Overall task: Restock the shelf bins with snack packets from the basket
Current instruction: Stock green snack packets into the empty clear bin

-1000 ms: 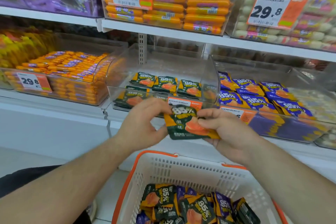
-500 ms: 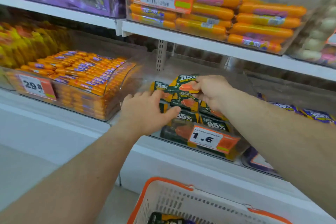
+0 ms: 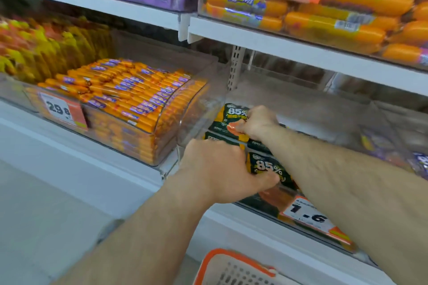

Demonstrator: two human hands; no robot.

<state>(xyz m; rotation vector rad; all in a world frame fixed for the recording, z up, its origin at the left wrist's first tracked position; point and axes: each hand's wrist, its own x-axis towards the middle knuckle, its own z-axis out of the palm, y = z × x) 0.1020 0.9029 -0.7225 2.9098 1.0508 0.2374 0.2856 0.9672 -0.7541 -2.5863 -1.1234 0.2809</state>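
Observation:
Dark green snack packets marked 85% (image 3: 266, 168) lie in rows in a clear shelf bin (image 3: 196, 113) on the middle shelf. My right hand (image 3: 257, 122) reaches to the back left of the bin and pinches one green packet (image 3: 231, 114) by its near end, just over the packets lying there. My left hand (image 3: 217, 169) rests over the front row, thumb pressed on a packet; its fingertips are hidden. Only the orange rim of the basket (image 3: 234, 255) shows at the bottom edge, and its contents are out of view.
A 1.6 price tag (image 3: 308, 215) hangs on the bin front. A bin of orange sausage sticks (image 3: 129, 99) stands to the left, purple packets (image 3: 421, 162) to the right. The upper shelf edge (image 3: 301, 51) with large orange sausages hangs close above.
I have leaned closer to the shelf. My right hand carried the green packet from above the basket into the bin and down to its back left. My left hand moved onto the front row.

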